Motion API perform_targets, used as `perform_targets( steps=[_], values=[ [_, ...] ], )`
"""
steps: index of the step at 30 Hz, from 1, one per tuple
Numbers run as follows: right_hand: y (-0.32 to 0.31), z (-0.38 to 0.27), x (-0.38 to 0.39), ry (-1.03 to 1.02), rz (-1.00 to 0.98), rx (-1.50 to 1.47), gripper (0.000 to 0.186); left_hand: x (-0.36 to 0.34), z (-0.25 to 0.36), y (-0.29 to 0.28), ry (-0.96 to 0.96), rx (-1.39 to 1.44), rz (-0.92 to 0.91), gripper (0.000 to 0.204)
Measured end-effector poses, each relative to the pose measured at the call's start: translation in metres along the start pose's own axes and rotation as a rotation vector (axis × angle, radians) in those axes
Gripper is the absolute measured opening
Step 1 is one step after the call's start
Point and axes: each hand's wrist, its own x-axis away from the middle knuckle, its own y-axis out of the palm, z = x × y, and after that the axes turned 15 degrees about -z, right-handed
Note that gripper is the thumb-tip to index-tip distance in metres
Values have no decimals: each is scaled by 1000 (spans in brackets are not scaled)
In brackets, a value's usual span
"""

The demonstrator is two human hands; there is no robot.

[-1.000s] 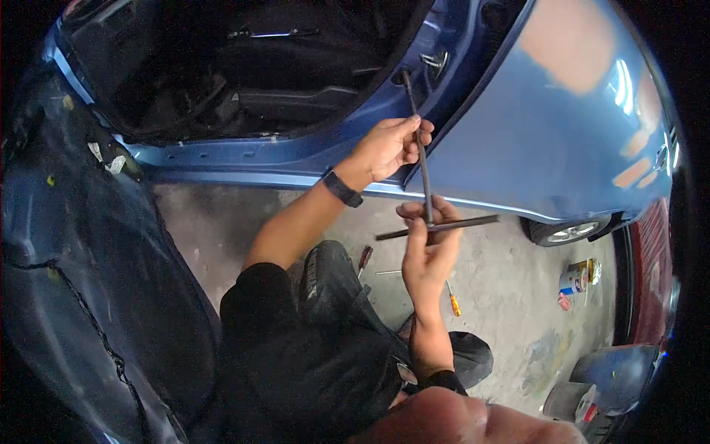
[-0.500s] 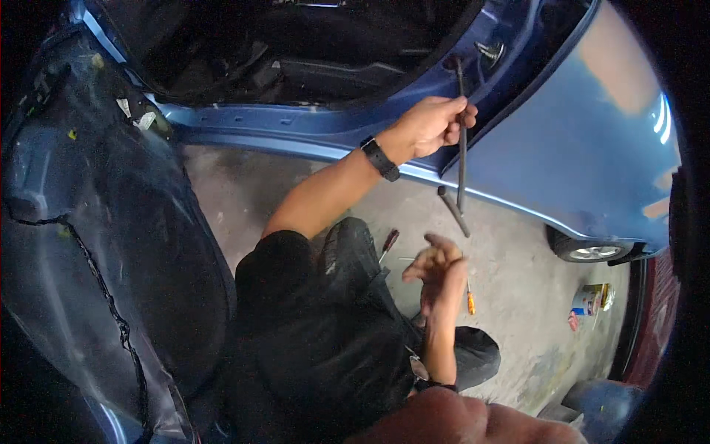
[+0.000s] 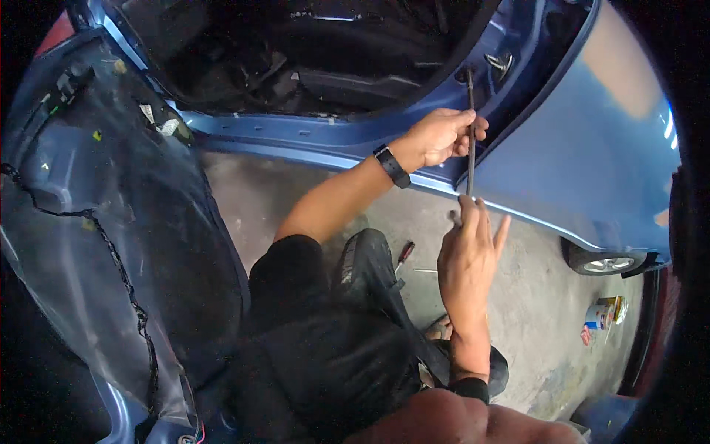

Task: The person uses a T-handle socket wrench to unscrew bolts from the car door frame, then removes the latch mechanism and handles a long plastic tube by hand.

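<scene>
My left hand (image 3: pixel 442 137) pinches the shaft of a dark T-handle wrench (image 3: pixel 470 174), whose far end enters a hole in the blue door pillar (image 3: pixel 518 41), beside a metal latch fitting (image 3: pixel 499 64). Below, my right hand (image 3: pixel 467 259) grips the wrench's crossbar from above with bent fingers, the little finger sticking out; the hand hides most of the bar and its own thumb. The blue fender (image 3: pixel 562 148) is just right of the wrench.
An open door (image 3: pixel 111 185) with dark lining fills the left. The dark cabin (image 3: pixel 340 59) is ahead. My bent knee (image 3: pixel 359 263) is below. A screwdriver (image 3: pixel 405 253) and a rod lie on the concrete (image 3: pixel 525 318); cans (image 3: pixel 599 314) stand right, near a wheel (image 3: pixel 603 260).
My right hand left the crossbar half a second ago and is now back on it, palm down. The crossbar's angle has changed. My left hand stayed on the shaft. The view has shifted.
</scene>
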Motion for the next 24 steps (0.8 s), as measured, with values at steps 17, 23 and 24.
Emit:
perform_targets(
  steps=[17,23,24],
  values=[
    [-20,17,-1,-216,60,502,46,11,7,21,-30,-86,58,32],
    [30,26,51,-66,557,-151,48,1,4,28,-46,-36,34,28],
    [43,20,57,-40,532,-484,49,6,1,19,-35,-37,16,27]
  ],
)
